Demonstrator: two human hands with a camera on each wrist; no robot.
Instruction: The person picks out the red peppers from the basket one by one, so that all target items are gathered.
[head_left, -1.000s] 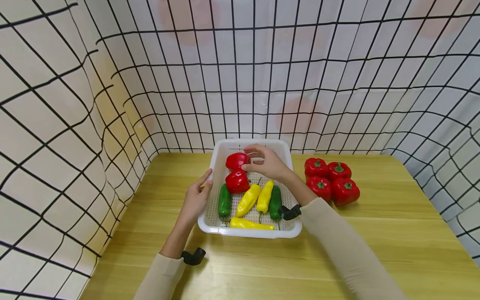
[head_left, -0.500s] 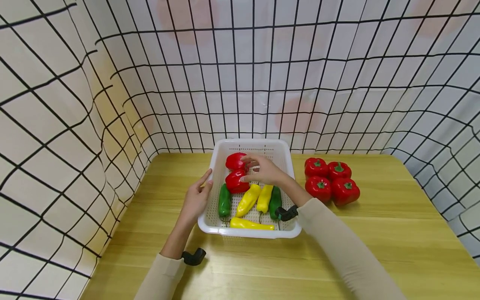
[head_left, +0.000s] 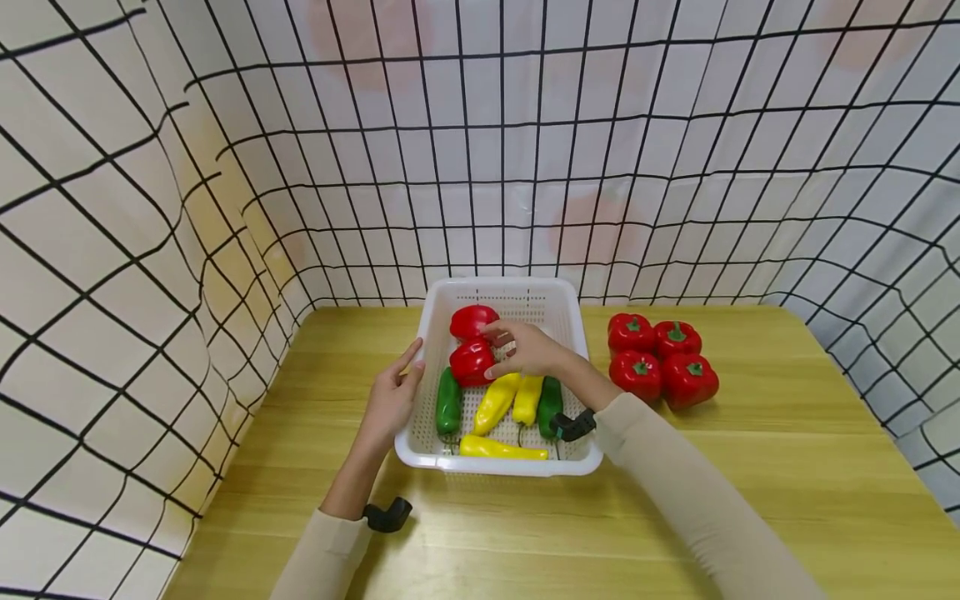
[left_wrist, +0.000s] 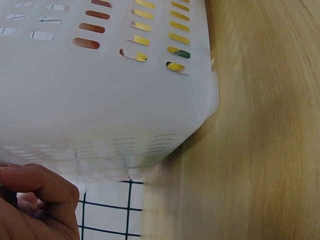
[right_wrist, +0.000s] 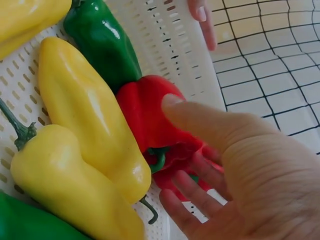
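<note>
Tabletop (head_left: 787,483), basket (head_left: 498,467) with 7 peppers (head_left: 470,363)

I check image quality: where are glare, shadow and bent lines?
Head view: the grid lines bend near the sides, lens or cloth unclear; left wrist: shadow on the table beside the basket; right wrist: glare on the upper green pepper.

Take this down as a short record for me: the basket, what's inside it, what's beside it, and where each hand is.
Container: white basket on a wooden table
Red inside: two red bell peppers
Yellow inside: three yellow peppers
Green inside: two green peppers
Beside, on the right: four red bell peppers, grouped together
Left hand: at the white basket's left rim
Right hand: over the white basket, close to the two red bell peppers; contact unclear
</note>
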